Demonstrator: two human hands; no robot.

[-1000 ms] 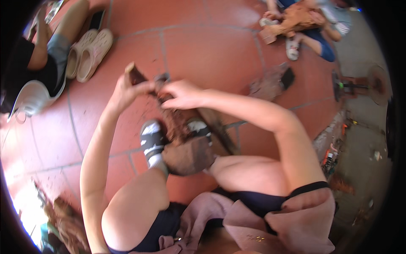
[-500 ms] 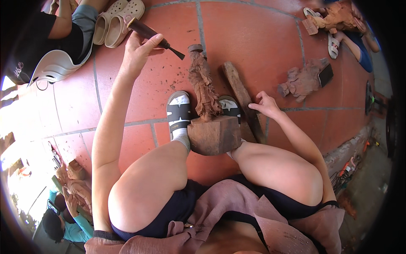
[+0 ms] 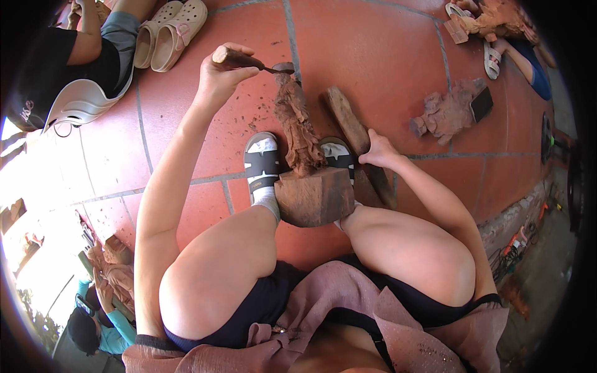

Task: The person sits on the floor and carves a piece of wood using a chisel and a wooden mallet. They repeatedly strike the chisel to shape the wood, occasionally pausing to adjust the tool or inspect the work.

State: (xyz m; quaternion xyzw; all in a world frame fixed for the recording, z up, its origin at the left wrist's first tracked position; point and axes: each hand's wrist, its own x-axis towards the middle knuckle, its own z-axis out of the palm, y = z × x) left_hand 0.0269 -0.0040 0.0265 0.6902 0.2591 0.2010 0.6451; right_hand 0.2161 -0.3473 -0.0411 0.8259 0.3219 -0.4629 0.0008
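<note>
A carved reddish wooden figure (image 3: 295, 127) on a blocky base (image 3: 316, 196) stands between my sandalled feet, the base against my shins. My left hand (image 3: 217, 81) is closed around the handle of a dark-handled chisel (image 3: 241, 59). Its blade reaches the head end of the figure; whether it touches I cannot tell. To the right of the carving is a long, worn wooden club (image 3: 348, 119), thick at its far end. My right hand (image 3: 380, 152) has closed on its middle, with most fingers hidden behind it.
Another carved figure (image 3: 451, 110) lies on the tiled floor to the right. At far left sits a person beside pale clogs (image 3: 171, 34). Further people with carvings are at the upper right and lower left. Wood chips dot the tiles, and cables (image 3: 513, 248) lie at right.
My left hand has moved right and turned the chisel, bringing its blade to the carving's head end. My right hand, open before, has moved left and taken hold of the wooden club.
</note>
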